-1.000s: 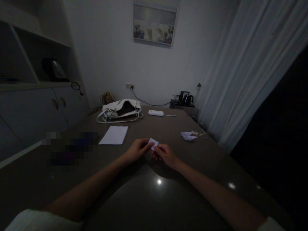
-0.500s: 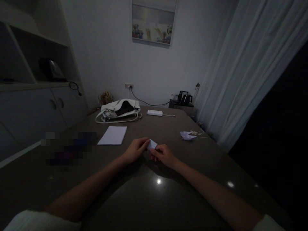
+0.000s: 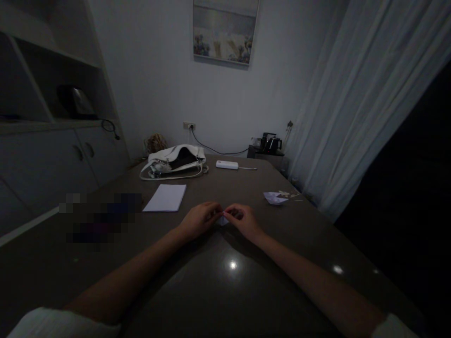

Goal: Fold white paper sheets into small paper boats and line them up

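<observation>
A small folded white paper (image 3: 222,220) is pinched between both hands over the middle of the table, mostly covered by the fingers. My left hand (image 3: 201,219) grips it from the left, fingers closed. From the right, my right hand (image 3: 243,220) pinches its top edge, and the fingertips of both hands meet there. To the right lies a folded paper boat shape (image 3: 275,198). A stack of white paper sheets (image 3: 165,197) rests left of my hands.
On the dark table (image 3: 197,291), a white handbag (image 3: 176,162) stands at the back left, beside a white power bank (image 3: 227,165) with a short cable. Small pale scraps (image 3: 289,194) lie near the right edge. A blurred-out patch covers the left side.
My right hand has shifted its fingers up to the paper's top edge, next to my left fingertips. The paper has turned and less of it shows.
</observation>
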A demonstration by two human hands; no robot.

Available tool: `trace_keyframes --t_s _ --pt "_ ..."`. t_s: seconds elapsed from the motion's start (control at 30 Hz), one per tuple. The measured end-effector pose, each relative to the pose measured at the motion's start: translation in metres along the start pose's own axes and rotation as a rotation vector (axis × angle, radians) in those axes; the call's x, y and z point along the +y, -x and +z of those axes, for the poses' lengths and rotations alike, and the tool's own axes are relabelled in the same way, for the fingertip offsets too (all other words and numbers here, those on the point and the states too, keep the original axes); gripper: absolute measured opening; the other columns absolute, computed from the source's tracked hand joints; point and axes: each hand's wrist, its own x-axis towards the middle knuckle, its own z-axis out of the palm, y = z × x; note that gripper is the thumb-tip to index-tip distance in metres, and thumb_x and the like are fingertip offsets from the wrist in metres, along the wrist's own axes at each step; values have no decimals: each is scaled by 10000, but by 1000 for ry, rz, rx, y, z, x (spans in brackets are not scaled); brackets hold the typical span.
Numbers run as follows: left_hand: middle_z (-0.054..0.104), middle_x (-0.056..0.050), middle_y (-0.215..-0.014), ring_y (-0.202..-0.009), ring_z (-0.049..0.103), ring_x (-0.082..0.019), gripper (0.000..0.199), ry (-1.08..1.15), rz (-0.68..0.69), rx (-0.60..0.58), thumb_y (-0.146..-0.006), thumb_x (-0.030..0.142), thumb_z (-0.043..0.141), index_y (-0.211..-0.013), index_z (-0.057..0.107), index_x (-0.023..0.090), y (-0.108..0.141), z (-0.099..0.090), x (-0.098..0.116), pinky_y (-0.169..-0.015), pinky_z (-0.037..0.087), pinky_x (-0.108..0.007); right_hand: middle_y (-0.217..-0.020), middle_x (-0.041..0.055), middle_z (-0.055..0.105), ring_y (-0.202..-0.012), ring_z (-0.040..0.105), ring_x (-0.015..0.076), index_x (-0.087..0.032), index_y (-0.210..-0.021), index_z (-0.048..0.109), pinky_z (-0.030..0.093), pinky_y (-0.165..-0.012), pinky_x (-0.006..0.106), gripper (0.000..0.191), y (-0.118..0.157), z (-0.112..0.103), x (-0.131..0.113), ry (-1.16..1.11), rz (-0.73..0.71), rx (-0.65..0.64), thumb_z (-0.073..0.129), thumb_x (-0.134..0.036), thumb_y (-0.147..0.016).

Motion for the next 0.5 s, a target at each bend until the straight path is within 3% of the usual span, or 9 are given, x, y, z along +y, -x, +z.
trace_keyframes --t_s 0.13,0.5 --pt "576 -26 -771 -705 523 -151 148 29 38 71 -823 295 513 -825 599 175 -1 -2 2 -627 384 -230 -722 46 665 -620 577 132 -156 -755 656 420 -549 227 142 0 -1 -2 27 7 26 611 -290 -754" --pt "551 -12 -715 -632 491 -128 177 100 53 95 -821 289 514 -778 618 153 -1 -4 3 -584 357 -220 -734 49 676 -599 579 132 -157 -751 663 431 -529 223 126 1 1 -1 50 -34 89 614 -273 -745"
